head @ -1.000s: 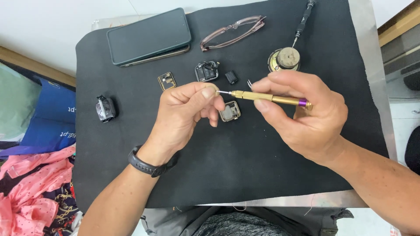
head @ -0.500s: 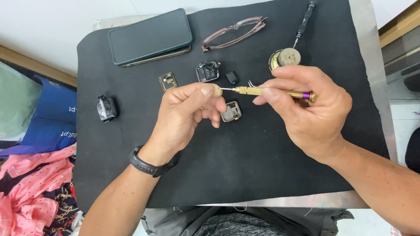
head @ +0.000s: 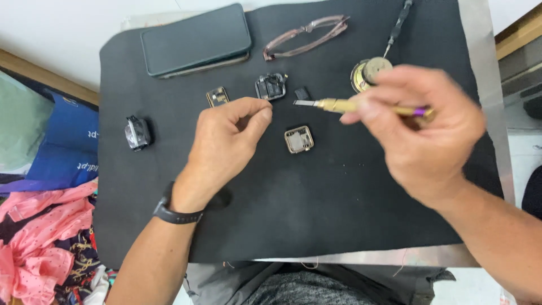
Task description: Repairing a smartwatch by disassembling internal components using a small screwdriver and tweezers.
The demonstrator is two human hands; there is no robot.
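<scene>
Brass-coloured precision screwdriver (head: pixel 361 106) with a purple end band, held level in the right hand (head: pixel 420 133), fingers closed around its shaft, tip pointing left above a black mat (head: pixel 316 214); left hand (head: pixel 226 141) rests on the mat, thumb and forefinger pressed together, whether on anything I cannot tell; square metal watch case (head: pixel 298 139) lies just right of that hand, apart from it; small dark module (head: pixel 270 87) and gold-edged part (head: pixel 217 96) lie beyond; dark phone (head: pixel 196 39) and pink-framed glasses (head: pixel 307 35) at the far edge; round brass piece (head: pixel 367 72) near the screwdriver; black oval part (head: pixel 137 133) far left; blue bag (head: pixel 68 147) with white print beside the mat.
</scene>
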